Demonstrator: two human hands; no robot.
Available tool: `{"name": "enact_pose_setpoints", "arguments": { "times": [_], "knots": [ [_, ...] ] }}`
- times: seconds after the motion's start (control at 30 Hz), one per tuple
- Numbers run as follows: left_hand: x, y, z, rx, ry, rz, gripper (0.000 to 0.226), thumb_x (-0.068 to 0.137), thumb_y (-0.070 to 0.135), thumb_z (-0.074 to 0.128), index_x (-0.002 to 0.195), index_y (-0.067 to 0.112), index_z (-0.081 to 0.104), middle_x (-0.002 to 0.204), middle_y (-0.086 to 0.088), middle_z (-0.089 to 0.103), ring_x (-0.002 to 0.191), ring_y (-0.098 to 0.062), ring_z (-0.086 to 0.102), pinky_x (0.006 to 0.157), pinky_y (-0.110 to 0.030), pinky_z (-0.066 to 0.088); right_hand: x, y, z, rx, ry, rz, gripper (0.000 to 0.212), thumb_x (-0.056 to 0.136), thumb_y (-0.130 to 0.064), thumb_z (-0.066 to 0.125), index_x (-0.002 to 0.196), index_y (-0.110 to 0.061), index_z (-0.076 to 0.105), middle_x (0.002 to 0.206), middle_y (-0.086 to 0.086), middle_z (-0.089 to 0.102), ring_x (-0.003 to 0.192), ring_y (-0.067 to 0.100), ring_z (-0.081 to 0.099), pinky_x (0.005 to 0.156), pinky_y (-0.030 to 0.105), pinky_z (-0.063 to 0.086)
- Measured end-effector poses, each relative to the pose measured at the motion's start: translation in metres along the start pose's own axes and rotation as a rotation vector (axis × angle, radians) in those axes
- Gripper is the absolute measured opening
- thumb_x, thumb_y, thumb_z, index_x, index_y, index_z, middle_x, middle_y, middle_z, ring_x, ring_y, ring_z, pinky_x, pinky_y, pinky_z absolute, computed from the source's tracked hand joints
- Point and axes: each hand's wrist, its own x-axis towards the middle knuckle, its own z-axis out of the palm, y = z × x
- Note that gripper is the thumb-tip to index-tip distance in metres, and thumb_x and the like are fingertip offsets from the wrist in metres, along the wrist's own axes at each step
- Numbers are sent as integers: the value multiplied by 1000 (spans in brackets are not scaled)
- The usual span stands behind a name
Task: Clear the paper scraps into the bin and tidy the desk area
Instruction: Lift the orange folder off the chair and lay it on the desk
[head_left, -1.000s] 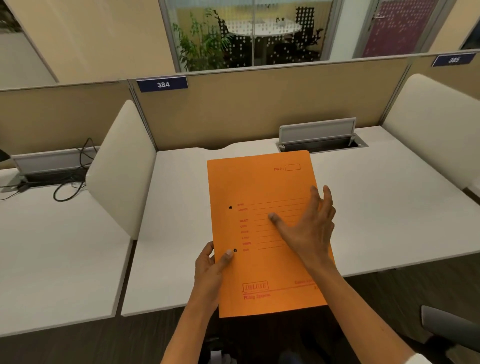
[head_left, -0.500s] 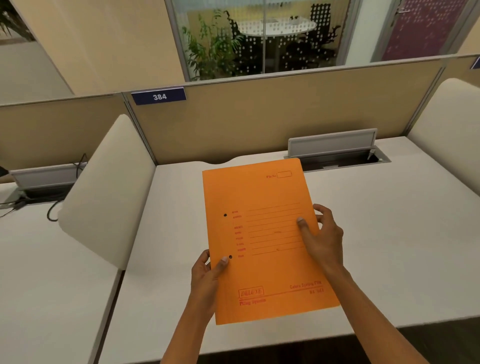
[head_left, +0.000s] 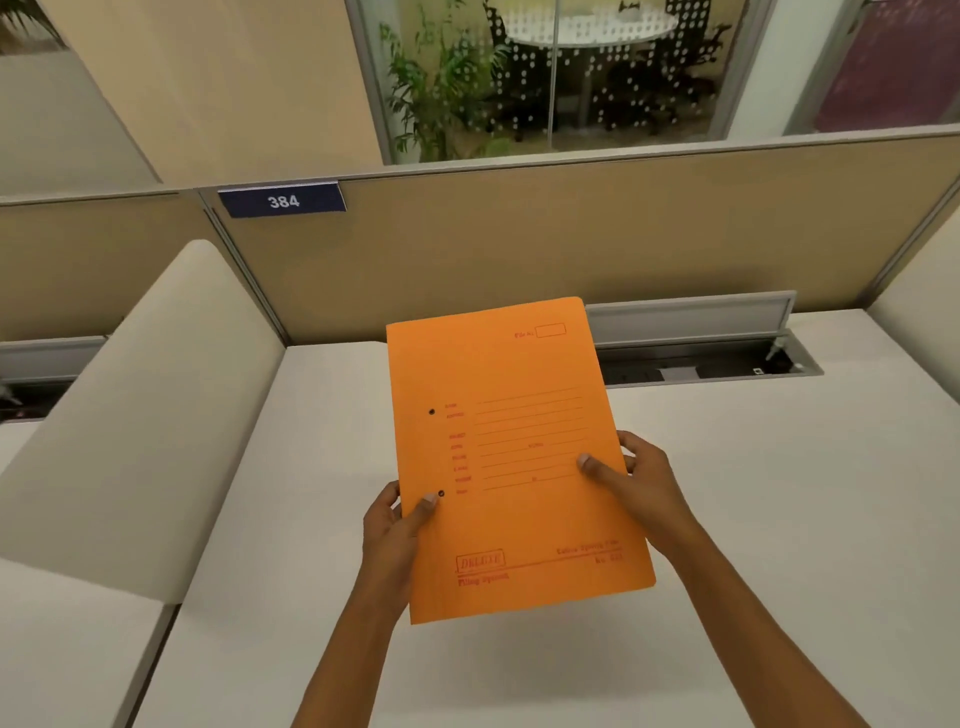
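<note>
An orange file folder (head_left: 511, 457) is held closed above the white desk (head_left: 779, 519), over its middle and reaching toward the back edge, its cover facing up and its long sides running away from the person. Red print on the cover reads "File No." beside a small empty box at the top right corner, and a boxed "DELUXE" at the lower left; the ruled lines and the small labels beside them are too blurred to read. Two dark punched holes sit near its left edge. The left hand (head_left: 395, 530) is clamped on the folder's left edge, thumb on top just beside the lower hole, fingers underneath. The right hand (head_left: 641, 480) pinches the right edge, thumb pressed flat on the cover and fingers curled behind. Both forearms reach up from the near edge of the desk. On the partition (head_left: 571, 239) behind the desk a dark blue plate (head_left: 283, 200) reads "384" in white
</note>
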Motion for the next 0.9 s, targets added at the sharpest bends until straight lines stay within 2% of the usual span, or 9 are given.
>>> {"name": "enact_pose_setpoints", "arguments": {
  "times": [0.13,0.23,0.47,0.67,0.83,0.9],
  "knots": [
    [20,6,12,8,19,-16,49,78,34,77,122,18,62,112,-5,77,94,-32,76,81,-60,60,17,5,-5,26,-24,7,43,72,-56,75,109,-40,59,106,-15,70,81,10,74,55,20,57],
    [38,11,15,26,41,-27,40,83,32,76,119,20,62,110,-4,77,91,-31,76,80,-59,60,30,3,0,40,-5,21,45,72,-53,76,111,-37,59,105,-15,70,87,11,73,59,20,56],
    [92,21,14,22,72,-108,31,88,23,75,115,17,62,107,-6,77,84,-28,77,67,-46,62,58,25,13,137,49,122,34,90,-21,74,121,-22,63,107,2,76,90,22,75,74,41,62],
    [141,27,25,130,65,-144,35,87,-1,59,117,17,55,111,-9,71,94,-34,71,74,-47,59,91,35,30,185,106,150,31,95,-17,67,125,-23,61,109,2,75,93,24,73,68,34,57],
    [179,14,32,221,76,-142,38,86,-2,54,120,16,52,110,-4,70,94,-30,70,71,-43,58,127,46,36,156,123,174,26,95,-12,67,116,-28,64,96,-13,77,79,10,75,60,22,55],
    [194,5,36,239,73,-149,39,86,-3,54,120,14,52,111,-5,69,96,-30,69,72,-43,58,145,53,37,139,125,189,27,95,-11,66,116,-29,64,94,-13,77,79,10,75,61,23,54]
  ]
}}
